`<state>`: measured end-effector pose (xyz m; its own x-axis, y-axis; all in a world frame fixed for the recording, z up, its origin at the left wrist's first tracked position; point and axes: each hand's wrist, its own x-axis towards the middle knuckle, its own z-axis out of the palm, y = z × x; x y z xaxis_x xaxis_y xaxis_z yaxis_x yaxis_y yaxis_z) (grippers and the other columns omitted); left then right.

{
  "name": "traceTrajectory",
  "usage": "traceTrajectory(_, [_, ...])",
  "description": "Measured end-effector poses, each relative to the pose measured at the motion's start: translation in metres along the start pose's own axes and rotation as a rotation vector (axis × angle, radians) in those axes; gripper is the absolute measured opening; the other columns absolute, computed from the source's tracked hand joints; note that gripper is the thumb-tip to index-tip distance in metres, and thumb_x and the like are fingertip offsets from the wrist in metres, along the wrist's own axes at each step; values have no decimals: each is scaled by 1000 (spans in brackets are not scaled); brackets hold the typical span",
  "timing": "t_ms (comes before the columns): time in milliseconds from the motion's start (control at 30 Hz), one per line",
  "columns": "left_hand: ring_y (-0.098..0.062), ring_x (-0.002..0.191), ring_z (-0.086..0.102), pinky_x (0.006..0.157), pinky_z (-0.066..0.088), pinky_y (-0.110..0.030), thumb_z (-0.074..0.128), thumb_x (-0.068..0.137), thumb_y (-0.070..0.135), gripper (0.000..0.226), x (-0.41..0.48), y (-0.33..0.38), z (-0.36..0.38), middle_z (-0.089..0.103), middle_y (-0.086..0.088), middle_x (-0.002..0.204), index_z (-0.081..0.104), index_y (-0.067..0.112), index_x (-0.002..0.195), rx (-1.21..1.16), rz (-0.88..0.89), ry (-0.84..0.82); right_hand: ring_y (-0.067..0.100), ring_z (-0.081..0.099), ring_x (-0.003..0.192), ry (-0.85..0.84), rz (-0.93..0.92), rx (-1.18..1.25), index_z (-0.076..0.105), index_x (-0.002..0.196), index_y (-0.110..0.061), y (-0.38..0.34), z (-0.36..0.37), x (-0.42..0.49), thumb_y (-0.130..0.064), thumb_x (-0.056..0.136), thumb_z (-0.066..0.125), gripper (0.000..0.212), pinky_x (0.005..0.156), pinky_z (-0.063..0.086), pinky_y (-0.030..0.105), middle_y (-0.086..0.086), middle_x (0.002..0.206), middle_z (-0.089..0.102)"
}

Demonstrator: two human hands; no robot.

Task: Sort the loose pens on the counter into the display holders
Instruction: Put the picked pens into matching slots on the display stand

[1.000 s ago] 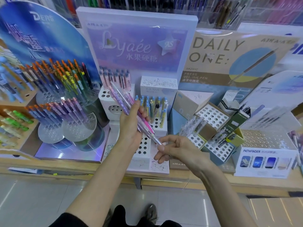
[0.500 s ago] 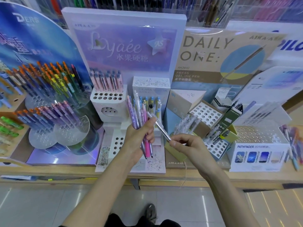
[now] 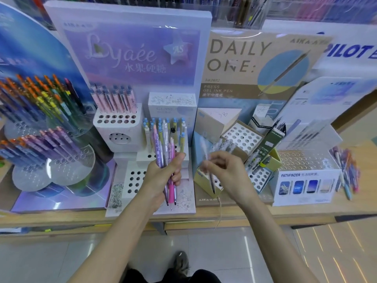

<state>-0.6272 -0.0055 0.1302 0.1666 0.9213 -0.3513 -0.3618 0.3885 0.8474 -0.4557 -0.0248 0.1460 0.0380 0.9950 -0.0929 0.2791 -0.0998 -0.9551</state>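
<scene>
We risk missing a hole: our right grip [image 3: 224, 172] pinches one clear pen [image 3: 211, 183] just over the tan holder [image 3: 202, 181], and the pen is blurred, so its tip may hit the rim and skid. Its long axis runs near upright, tip down, top leaning slightly left. Our left grip [image 3: 163, 176] clutches an upright bundle [image 3: 165, 144], which could slip.

We look down on a glossy pale tiled floor [image 3: 61, 258] streaked with light, facing a wooden table [image 3: 265, 213] backed by a lilac poster [image 3: 130, 48], a tan poster [image 3: 244, 58] and blurred racks [image 3: 306, 9] above.
</scene>
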Motion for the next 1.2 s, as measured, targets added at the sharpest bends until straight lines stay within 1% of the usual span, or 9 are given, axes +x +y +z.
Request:
traceTrajectory(100, [-7, 41, 39, 41, 38, -19, 74, 67, 30, 64, 0, -4, -6, 41, 7, 49, 54, -5, 118, 9, -26, 33, 5, 69, 87, 130, -13, 22, 46, 107, -25, 12, -20, 4, -11, 93, 59, 23, 75, 52, 16, -2, 85, 74])
traceTrajectory(233, [-7, 42, 38, 41, 38, -19, 74, 68, 31, 66, 1, -5, -6, 41, 7, 49, 54, -7, 119, 17, -36, 39, 17, 68, 93, 212, -32, -33, 43, 101, -24, 24, -36, 14, -11, 92, 56, 21, 75, 56, 32, -2, 95, 66])
traceTrajectory(333, [-7, 42, 38, 41, 39, -19, 74, 69, 31, 65, 2, -5, -3, 41, 7, 50, 54, -5, 119, 19, -45, 36, 21, 66, 86, 266, -51, -32, 48, 99, -14, 34, -40, 21, -15, 94, 54, 8, 69, 52, 41, -8, 85, 62])
traceTrajectory(433, [-7, 42, 38, 41, 38, -19, 74, 68, 32, 62, 2, -6, -3, 41, 7, 50, 55, -2, 117, 15, -45, 32, 13, 58, 73, 311, -82, -75, 53, 100, -11, 43, -42, 26, -20, 95, 57, 11, 66, 47, 31, -8, 78, 57])
traceTrajectory(567, [-7, 42, 38, 41, 38, -19, 75, 65, 34, 67, 0, -7, -4, 41, 7, 50, 54, -2, 117, 5, -57, 35, 4, 37, 54, 340, -98, -172, 44, 71, -17, 56, -36, 25, -15, 94, 58, 27, 53, 31, 16, -8, 60, 41])
traceTrajectory(667, [-7, 42, 38, 41, 38, -19, 76, 61, 37, 72, 0, -7, -5, 41, 7, 50, 54, -1, 117, 7, -57, 34, 4, 40, 55, 359, -87, -222, 46, 73, -21, 59, -33, 26, -14, 94, 58, 25, 52, 31, 17, -9, 62, 45])
traceTrajectory(800, [-6, 41, 39, 41, 38, -19, 76, 62, 36, 64, 2, -8, -6, 42, 7, 50, 55, 2, 112, 3, -58, 30, 28, 48, 70, 383, -100, -339, 50, 79, -5, 61, -35, 30, -12, 92, 59, 17, 63, 40, 40, 12, 76, 51])
traceTrajectory(1000, [-7, 41, 38, 40, 39, -19, 76, 64, 32, 43, 2, -9, -6, 42, 5, 52, 54, 13, 95, -10, -73, 36, 18, 47, 64, 396, -105, -398, 42, 71, -19, 59, -34, 29, -11, 90, 63, 29, 57, 37, 31, 3, 70, 51])
traceTrajectory(1200, [-7, 42, 40, 39, 38, -18, 62, 76, 43, 44, -1, -10, -4, 44, 4, 53, 58, 7, 99, 7, -105, 13, 21, 57, 77, 341, -65, -481, 55, 100, -8, 64, -26, 31, -7, 89, 62, 13, 66, 43, 31, 5, 85, 61])
